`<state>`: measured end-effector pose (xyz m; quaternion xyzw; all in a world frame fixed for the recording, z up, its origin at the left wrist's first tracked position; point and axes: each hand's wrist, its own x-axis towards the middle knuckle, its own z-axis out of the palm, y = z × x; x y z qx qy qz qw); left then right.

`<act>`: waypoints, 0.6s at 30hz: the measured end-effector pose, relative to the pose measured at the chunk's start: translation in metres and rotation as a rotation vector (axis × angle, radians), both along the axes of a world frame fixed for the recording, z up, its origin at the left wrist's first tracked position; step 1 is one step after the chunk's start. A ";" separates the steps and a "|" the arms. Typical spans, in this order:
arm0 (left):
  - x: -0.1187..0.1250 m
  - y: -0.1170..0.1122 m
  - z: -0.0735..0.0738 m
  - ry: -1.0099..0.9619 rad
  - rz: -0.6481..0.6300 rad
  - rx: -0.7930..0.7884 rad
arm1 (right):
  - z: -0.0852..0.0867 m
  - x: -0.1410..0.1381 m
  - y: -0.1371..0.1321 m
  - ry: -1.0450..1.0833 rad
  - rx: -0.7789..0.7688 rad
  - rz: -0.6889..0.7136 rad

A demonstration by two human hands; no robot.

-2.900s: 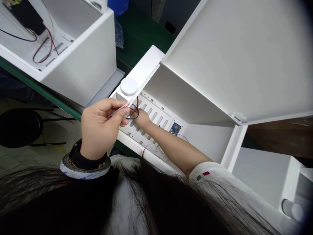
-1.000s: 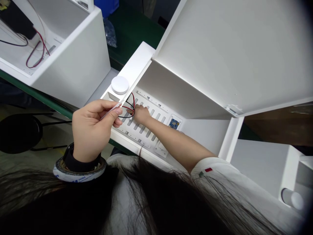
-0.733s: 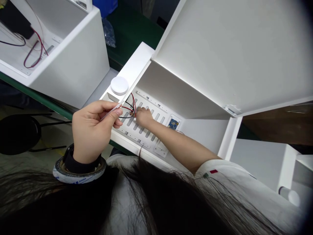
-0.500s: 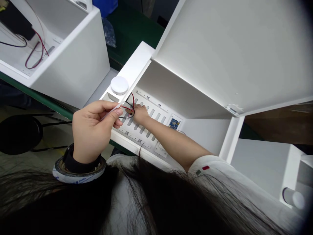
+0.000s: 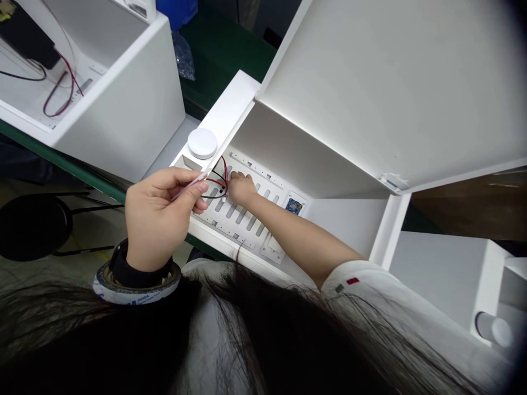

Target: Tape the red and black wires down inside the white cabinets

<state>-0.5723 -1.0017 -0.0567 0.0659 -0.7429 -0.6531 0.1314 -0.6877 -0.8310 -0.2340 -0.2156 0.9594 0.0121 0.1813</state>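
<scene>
Head view, my only one. Left hand: grip pinched, thumb and index finger closed on a thin pale strip near one end of the open white box. I judge the strip light and fairly stiff, perhaps brittle; best held by its edges. Red and black wires loop inside the box, between the hands: probably light, springy. I'd take them by the white connector, sparing the strands. Right hand: curled beside them over the slotted floor; can't tell whether its grip has anything.
</scene>
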 end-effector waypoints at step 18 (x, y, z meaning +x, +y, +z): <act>0.004 -0.008 0.001 0.038 -0.065 -0.083 | 0.040 0.033 0.065 -0.122 0.045 0.010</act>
